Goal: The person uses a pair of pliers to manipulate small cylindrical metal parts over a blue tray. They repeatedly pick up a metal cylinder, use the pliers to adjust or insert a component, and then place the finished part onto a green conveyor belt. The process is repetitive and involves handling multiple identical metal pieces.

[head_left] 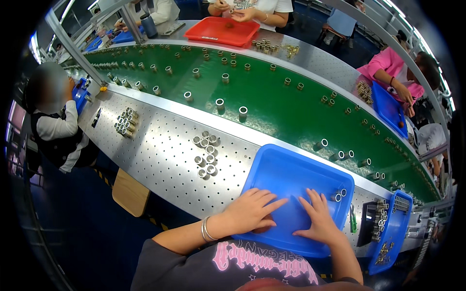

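My left hand (248, 211) is over the left side of a blue tray (296, 160), its fingers stretched out and apart. Under its palm a reddish-brown round thing (262, 229) shows in part, too covered to name. My right hand (318, 219) hovers inside the tray's right half, fingers spread, holding nothing. Close to its fingertips, two short metal sleeves (337, 197) lie near the tray's right wall. Left of the tray, a cluster of several metal sleeves (209, 150) stands on the perforated metal bench (170, 160).
A green conveyor belt (272, 106) carrying many metal sleeves curves past the bench. At right are a green-handled tool (353, 219), a black box (367, 224) and another blue tray (388, 247) with small parts. More sleeves (126, 122) stand at left. Co-workers sit around, one by a red tray (213, 36).
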`<state>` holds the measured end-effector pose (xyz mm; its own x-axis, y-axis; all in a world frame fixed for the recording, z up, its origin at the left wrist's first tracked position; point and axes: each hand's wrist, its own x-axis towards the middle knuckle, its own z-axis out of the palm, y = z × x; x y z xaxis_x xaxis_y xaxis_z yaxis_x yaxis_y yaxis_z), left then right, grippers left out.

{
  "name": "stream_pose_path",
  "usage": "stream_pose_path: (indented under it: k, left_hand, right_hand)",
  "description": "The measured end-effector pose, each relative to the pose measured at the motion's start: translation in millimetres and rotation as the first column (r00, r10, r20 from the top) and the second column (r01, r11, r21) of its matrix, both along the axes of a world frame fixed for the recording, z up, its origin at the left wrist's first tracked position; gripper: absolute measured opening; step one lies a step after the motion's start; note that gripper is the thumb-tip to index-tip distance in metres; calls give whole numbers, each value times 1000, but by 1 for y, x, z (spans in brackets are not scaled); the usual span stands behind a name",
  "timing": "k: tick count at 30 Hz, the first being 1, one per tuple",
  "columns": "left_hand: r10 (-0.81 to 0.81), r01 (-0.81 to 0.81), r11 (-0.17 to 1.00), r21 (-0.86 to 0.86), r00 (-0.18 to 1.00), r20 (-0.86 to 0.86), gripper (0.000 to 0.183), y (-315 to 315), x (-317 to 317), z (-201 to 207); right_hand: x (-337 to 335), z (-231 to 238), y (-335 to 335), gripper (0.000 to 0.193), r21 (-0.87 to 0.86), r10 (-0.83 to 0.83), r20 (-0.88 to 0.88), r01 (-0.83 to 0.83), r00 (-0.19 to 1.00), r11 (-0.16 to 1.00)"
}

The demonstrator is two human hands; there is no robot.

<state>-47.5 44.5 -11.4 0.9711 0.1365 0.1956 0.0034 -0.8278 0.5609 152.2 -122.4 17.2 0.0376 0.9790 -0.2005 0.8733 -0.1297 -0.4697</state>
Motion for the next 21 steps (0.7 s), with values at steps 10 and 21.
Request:
stream_pose_path:
  k: [10, 21]
  left_hand:
    - [63, -56, 996, -67, 993, 102, 68, -4, 0, 4]
    - [-80, 87, 986, -140, 995, 54, 66, -7, 3, 12]
  right_hand:
    - [-49, -39, 51, 78, 157, 366, -250, -336, 896, 929]
    - [-54, -58, 46, 26, 184, 79, -571, 34, 817, 982]
